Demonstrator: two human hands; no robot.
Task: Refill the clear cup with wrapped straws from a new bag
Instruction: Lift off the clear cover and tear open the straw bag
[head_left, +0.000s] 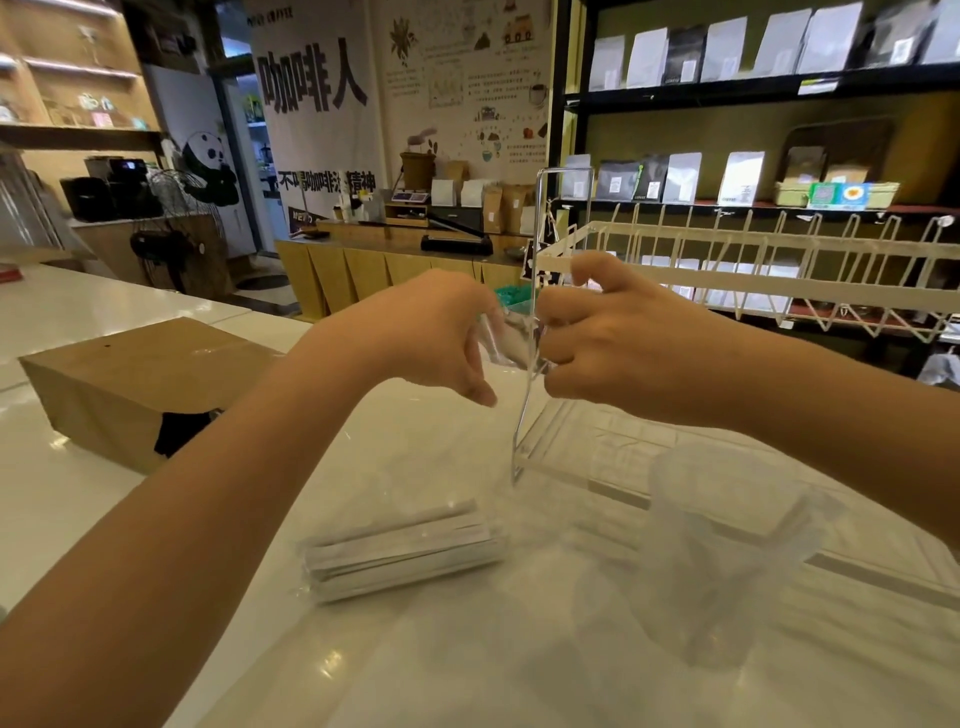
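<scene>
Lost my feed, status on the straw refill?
Left hand and right hand both pinching the bag top. Straws still bagged on counter. Cup empty, nothing blocking.

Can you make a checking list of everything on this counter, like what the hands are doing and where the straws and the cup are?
Surface: white glossy counter, with light glare.
Job's things: bundle of wrapped straws lies flat in its clear bag; clear cup stands right of it, looks empty.
Clutter: brown paper bag lying at the left; clear acrylic stand behind the hands.
Grippers: left hand and right hand both pinch the bag's top, raised above the counter.
Cables: nothing seen.
Surroundings: white wire rack, dark shelves of pouches, panda picture.
</scene>
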